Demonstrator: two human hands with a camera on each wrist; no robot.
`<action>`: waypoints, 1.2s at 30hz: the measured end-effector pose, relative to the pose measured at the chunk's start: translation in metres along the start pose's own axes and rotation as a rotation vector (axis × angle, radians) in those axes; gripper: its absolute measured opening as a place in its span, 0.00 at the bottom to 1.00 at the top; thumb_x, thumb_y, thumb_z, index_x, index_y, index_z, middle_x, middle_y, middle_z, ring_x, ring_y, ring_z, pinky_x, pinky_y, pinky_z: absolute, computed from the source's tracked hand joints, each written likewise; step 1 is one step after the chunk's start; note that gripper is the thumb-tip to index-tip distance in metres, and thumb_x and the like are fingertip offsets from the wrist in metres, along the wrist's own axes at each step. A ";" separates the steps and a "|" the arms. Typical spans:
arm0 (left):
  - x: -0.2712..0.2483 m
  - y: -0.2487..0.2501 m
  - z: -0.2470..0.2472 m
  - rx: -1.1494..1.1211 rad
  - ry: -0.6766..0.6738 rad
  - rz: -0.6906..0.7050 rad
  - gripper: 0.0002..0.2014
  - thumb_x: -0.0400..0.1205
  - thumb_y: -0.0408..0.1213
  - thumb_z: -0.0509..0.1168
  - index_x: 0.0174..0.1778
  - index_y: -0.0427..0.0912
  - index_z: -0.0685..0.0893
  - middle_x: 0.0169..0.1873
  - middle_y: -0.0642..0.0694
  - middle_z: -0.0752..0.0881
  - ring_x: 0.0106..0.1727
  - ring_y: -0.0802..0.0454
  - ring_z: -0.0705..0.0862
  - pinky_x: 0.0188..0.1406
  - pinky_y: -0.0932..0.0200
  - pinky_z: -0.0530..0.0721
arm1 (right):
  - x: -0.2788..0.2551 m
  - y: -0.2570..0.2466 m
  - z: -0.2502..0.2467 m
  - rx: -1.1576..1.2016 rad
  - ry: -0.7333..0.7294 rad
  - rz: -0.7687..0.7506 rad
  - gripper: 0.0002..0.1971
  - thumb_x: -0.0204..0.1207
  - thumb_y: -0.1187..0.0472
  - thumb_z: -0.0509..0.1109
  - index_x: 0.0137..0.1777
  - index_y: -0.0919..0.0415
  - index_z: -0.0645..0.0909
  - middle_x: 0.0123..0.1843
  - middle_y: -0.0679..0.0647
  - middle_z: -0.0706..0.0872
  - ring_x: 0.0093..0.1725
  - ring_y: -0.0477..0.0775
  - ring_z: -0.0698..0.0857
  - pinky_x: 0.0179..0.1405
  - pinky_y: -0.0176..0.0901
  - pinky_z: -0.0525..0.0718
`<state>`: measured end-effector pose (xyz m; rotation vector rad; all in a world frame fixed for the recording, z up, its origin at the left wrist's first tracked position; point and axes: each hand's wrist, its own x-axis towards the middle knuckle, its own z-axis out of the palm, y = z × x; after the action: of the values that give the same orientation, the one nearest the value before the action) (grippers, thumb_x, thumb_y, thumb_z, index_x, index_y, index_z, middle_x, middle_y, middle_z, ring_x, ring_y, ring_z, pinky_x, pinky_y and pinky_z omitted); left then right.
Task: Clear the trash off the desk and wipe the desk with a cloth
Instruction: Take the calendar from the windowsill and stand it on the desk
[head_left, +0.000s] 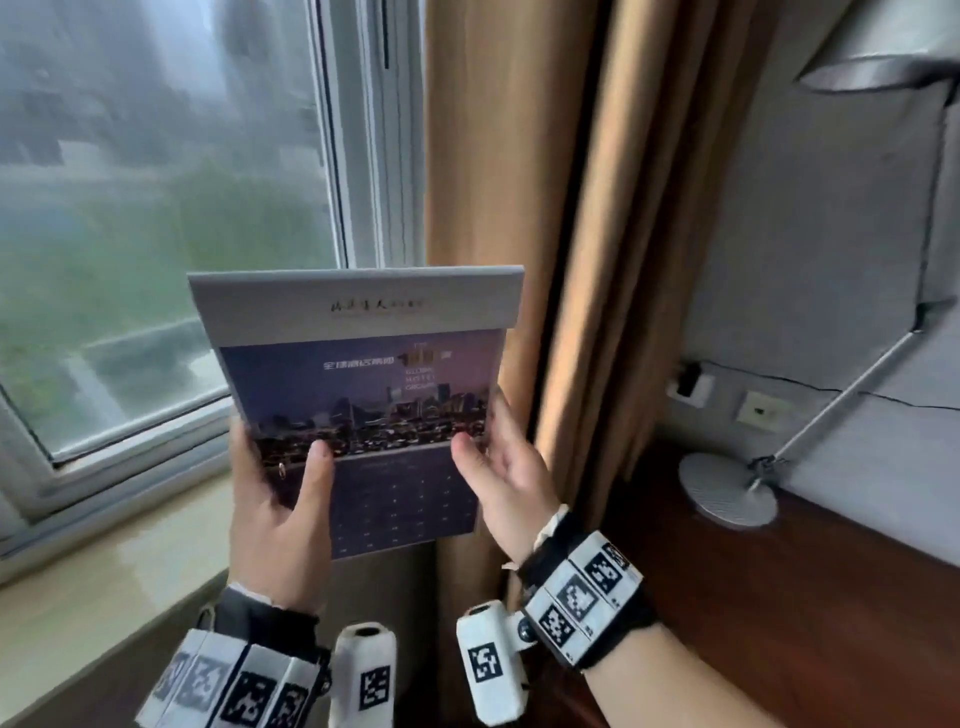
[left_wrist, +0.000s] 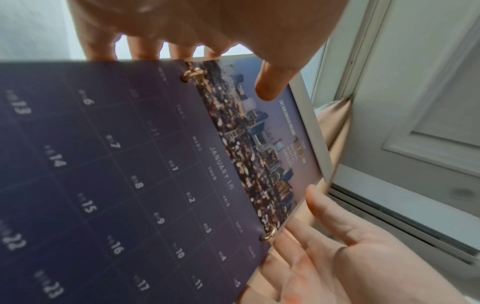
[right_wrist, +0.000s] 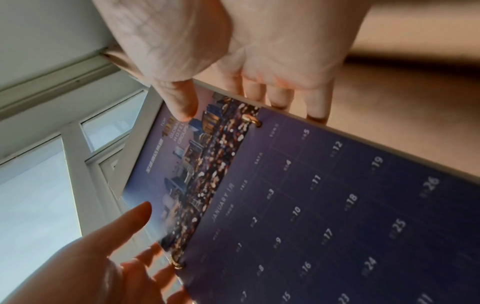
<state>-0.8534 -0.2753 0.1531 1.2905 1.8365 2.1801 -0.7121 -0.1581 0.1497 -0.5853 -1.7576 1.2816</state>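
Here, the scene in labelled lines:

Calendar: a desk calendar (head_left: 358, 400) is held up in the middle of the head view, in front of the window (head_left: 156, 208) and the tan curtain (head_left: 571, 234); its printed face is turned toward the camera; its grey top band sits uppermost and its dark date grid hangs at the bottom; its long axis runs across the frame, tilted slightly so the right end is a little higher; two gold rings (left_wrist: 191, 74) join the city photo page to the January grid.

Left hand: the left hand (head_left: 280, 519) grips the calendar's lower left edge; the thumb (head_left: 317, 467) lies on the front face while the fingers go behind the card, as the left wrist view shows.

Right hand: the right hand (head_left: 506, 467) holds the lower right edge; the thumb (right_wrist: 182, 102) presses on the city photo and the fingers (right_wrist: 315, 102) pass behind the board; the palm faces left.

Desk: a dark wooden desk (head_left: 779, 597) fills the lower right of the head view; a silver lamp (head_left: 727, 488) stands on it, near the grey wall (head_left: 805, 260) with its sockets (head_left: 761, 410).

Sill: a pale windowsill (head_left: 104, 571) lies at the lower left, below the calendar.
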 end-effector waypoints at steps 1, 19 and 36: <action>-0.009 0.006 0.015 -0.021 -0.019 0.020 0.28 0.76 0.55 0.59 0.74 0.60 0.64 0.67 0.51 0.79 0.67 0.61 0.77 0.69 0.68 0.71 | -0.011 0.000 -0.018 -0.003 0.033 0.013 0.38 0.73 0.36 0.67 0.82 0.38 0.58 0.80 0.32 0.66 0.80 0.35 0.62 0.83 0.52 0.59; -0.221 0.107 0.348 -0.405 -0.542 -0.090 0.30 0.80 0.51 0.60 0.75 0.39 0.66 0.69 0.42 0.77 0.72 0.46 0.75 0.77 0.40 0.67 | -0.218 0.004 -0.393 -0.181 0.574 0.212 0.45 0.69 0.39 0.68 0.84 0.53 0.56 0.83 0.44 0.63 0.80 0.36 0.63 0.82 0.45 0.61; -0.190 0.015 0.612 -0.471 -1.048 -0.422 0.36 0.71 0.60 0.66 0.76 0.57 0.66 0.72 0.58 0.76 0.75 0.60 0.72 0.79 0.46 0.66 | -0.140 0.109 -0.585 -0.376 0.749 0.445 0.37 0.71 0.39 0.67 0.81 0.41 0.61 0.75 0.33 0.74 0.74 0.35 0.72 0.80 0.52 0.67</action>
<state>-0.3648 0.1237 0.0402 1.3470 0.9694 1.1876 -0.1558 0.0785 0.0573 -1.5164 -1.2519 0.8206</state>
